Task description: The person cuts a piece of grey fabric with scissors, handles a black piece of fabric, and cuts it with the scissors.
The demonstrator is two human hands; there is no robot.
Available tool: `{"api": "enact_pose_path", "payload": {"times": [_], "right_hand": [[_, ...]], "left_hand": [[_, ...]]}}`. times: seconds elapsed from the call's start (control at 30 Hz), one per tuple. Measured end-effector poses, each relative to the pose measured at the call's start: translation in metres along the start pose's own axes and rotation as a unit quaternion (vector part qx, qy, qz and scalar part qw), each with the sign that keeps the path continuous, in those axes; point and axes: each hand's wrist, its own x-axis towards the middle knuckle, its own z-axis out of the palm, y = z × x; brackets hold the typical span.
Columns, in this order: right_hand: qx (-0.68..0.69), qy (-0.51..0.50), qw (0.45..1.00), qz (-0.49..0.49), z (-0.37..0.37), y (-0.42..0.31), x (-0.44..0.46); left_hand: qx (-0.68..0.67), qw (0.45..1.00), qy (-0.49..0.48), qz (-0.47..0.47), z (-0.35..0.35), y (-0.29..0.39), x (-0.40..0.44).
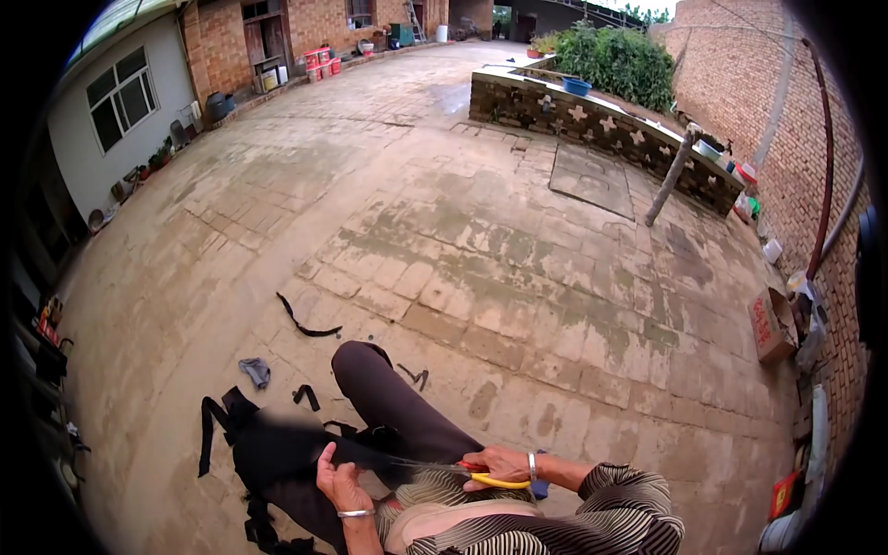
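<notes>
My right hand is closed around scissors with yellow and red handles. The thin blades point left and lie at the edge of a black cloth spread over my lap. My left hand holds the right part of this cloth near the blade tips, its fingers partly hidden by the fabric. A silver bracelet is on each wrist. Black strips hang at the cloth's left side.
On the paved ground are a curved black strip, a grey cloth and small black scraps. A cardboard box stands at the right by a brick wall. Further off are a wooden post and a low planter wall.
</notes>
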Motion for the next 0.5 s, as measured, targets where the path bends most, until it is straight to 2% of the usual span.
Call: {"api": "enact_pose_path", "payload": {"times": [0.23,0.5], "right_hand": [[0.005,-0.004,1.0,-0.005,-0.0016,-0.0041,-0.0016],[0.009,-0.003,1.0,-0.002,0.0009,0.0021,-0.0007]], "left_hand": [[-0.02,0.999,0.022,-0.016,0.0053,0.0027,-0.0011],[-0.008,1.0,-0.008,0.005,-0.0007,-0.0011,0.0006]]}}
